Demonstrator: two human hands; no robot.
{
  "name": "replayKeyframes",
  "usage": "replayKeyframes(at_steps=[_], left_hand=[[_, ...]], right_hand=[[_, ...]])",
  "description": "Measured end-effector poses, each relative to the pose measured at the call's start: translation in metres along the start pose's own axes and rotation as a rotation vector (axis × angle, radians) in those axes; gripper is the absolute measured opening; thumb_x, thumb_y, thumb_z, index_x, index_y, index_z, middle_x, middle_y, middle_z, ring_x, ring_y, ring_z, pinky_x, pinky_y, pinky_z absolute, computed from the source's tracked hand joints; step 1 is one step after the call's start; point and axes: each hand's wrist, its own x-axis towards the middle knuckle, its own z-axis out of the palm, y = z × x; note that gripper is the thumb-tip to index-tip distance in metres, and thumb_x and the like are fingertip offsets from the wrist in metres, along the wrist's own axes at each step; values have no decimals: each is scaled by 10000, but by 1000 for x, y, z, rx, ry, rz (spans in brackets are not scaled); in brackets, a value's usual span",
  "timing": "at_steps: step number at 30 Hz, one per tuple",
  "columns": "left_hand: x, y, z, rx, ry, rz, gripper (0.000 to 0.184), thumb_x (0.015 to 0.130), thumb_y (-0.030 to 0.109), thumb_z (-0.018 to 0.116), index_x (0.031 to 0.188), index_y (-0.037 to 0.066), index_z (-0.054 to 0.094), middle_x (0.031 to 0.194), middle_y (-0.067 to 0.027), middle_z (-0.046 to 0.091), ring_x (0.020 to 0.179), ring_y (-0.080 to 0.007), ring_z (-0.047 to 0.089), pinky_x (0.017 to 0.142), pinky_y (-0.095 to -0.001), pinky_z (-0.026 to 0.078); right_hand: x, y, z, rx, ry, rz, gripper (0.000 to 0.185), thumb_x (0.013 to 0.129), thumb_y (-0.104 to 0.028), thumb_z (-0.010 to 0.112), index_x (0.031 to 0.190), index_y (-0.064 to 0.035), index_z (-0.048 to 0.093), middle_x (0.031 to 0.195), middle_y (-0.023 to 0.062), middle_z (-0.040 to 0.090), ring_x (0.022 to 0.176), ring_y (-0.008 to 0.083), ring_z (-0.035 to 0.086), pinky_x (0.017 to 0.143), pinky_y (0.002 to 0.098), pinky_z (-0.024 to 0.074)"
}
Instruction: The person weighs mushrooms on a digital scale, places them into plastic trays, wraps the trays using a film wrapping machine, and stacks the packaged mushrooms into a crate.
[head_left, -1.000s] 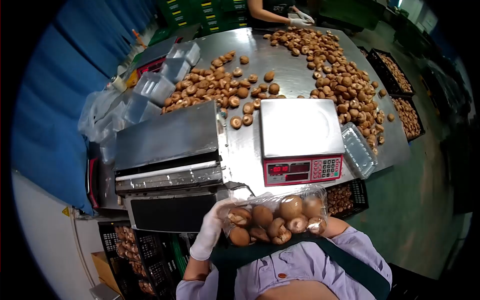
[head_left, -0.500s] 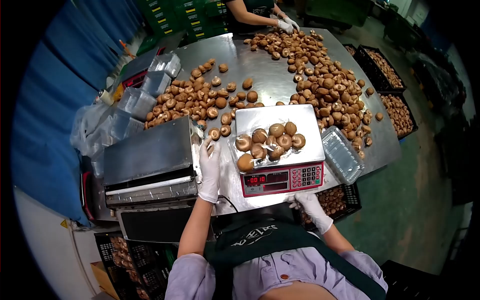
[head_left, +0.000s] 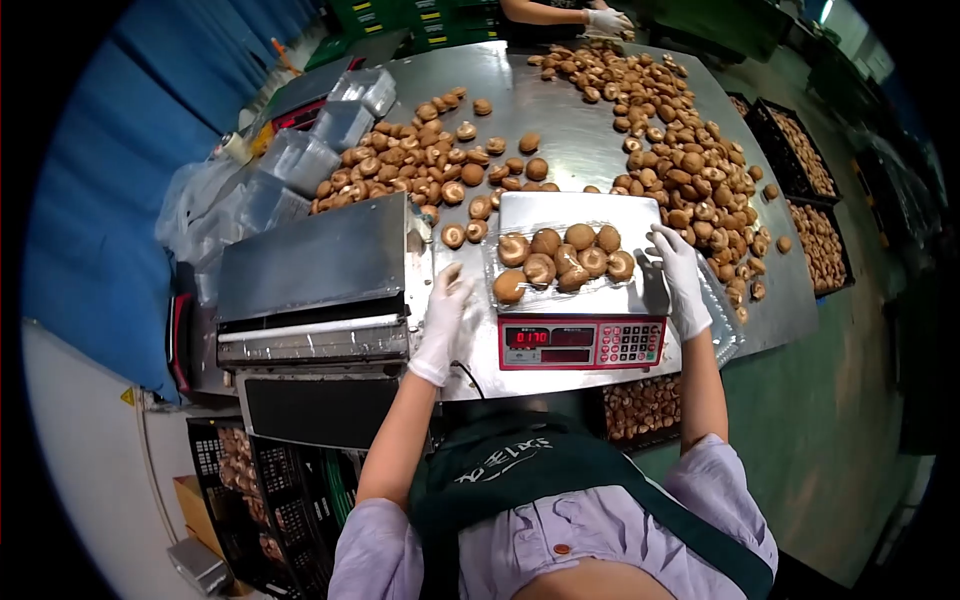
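Note:
A clear wrapped pack of mushrooms (head_left: pixel 571 262) lies on the metal plate of the scale (head_left: pixel 582 342), whose red display reads 0.170. My left hand (head_left: pixel 442 318), in a white glove, is left of the scale beside the wrapping machine (head_left: pixel 320 270), fingers apart and holding nothing. On the other side, my gloved right hand (head_left: pixel 680 280) is at the plate's right edge, fingers spread near the pack but apart from it. Partly behind that hand is an empty clear tray (head_left: pixel 724 318).
Loose mushrooms lie in a left heap (head_left: pixel 400 160) and a right heap (head_left: pixel 690 160). Clear trays (head_left: pixel 300 160) are stacked at the left. A co-worker's gloved hand (head_left: pixel 606 20) is at the far edge. Black crates (head_left: pixel 790 150) of mushrooms stand at right.
The pack went from my hands onto the scale plate, and the display went from -0.010 to 0.170. My right hand rose from below the scale to its right side.

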Motion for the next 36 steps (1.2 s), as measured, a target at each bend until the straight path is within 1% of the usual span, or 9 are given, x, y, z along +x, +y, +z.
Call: replayKeyframes(at_steps=[5, 8, 10, 11, 16, 20, 24, 29, 36], left_hand=[[8, 8, 23, 72, -96, -82, 577, 874, 186, 610, 1361, 12, 354, 1253, -151, 511, 1009, -189, 555, 798, -283, 481], [-8, 6, 10, -79, -39, 56, 580, 866, 214, 634, 1328, -37, 389, 1200, -161, 559, 1115, -217, 537, 915, -303, 456], [-34, 20, -19, -6, -131, 210, 597, 884, 233, 613, 1372, 1, 360, 1304, -154, 483, 1153, -208, 509, 967, -320, 423], [-58, 36, -29, -198, -157, 211, 590, 879, 219, 615, 1362, -13, 369, 1302, -154, 484, 1163, -218, 504, 982, -312, 409], [-122, 41, -99, -952, -335, 313, 706, 840, 163, 665, 1415, 29, 277, 1409, -85, 364, 1276, -209, 387, 1069, -343, 327], [-171, 6, -164, -964, 6, 368, 622, 884, 221, 628, 1377, 40, 295, 1282, -51, 459, 1190, -174, 459, 1011, -341, 393], [-221, -23, -262, -1150, 224, 201, 397, 931, 355, 543, 1191, 60, 490, 1132, -65, 563, 1068, -175, 548, 932, -344, 458], [-282, -102, -419, -1185, 644, 300, 509, 928, 474, 475, 1221, 58, 474, 1143, -90, 566, 1009, -239, 588, 886, -398, 498], [-397, -236, -657, -800, 1414, 225, 504, 884, 438, 588, 1183, 38, 530, 1087, -95, 592, 878, -213, 616, 739, -358, 551]], right_hand=[[9, 7, 53, -225, -61, -99, 491, 888, -317, 574, 1235, 26, 527, 1141, 234, 604, 1062, 265, 592, 890, 294, 451], [-30, -12, 56, -187, 35, -192, 457, 883, -294, 595, 1211, 20, 548, 1136, 166, 608, 989, 222, 601, 860, 300, 465], [-59, -21, 54, 75, 29, 60, 456, 888, -287, 599, 1213, 27, 540, 1136, 135, 590, 1000, 198, 581, 849, 295, 466], [-51, 19, 43, -21, -12, -42, 472, 894, -290, 598, 1253, 4, 513, 1170, 143, 567, 1063, 200, 556, 860, 293, 468], [-169, -45, 111, 792, -488, 247, 468, 977, -281, 419, 1311, 46, 403, 1297, 168, 479, 1153, 255, 511, 989, 385, 421], [-234, -43, 199, 441, -412, -84, 444, 984, -269, 418, 1315, 26, 399, 1274, 144, 489, 1177, 240, 482, 1007, 362, 376], [-289, -74, 287, 194, -766, -321, 422, 920, -155, 500, 1291, 34, 428, 1262, 139, 502, 1157, 219, 474, 998, 333, 367], [-366, -134, 372, -16, -1164, -240, 454, 839, -79, 628, 1272, -10, 510, 1028, 63, 626, 697, 51, 500, 692, 192, 453], [-412, -133, 421, -64, -1287, -153, 293, 874, -33, 579, 1163, 12, 584, 996, 66, 654, 709, 77, 572, 683, 215, 483]])
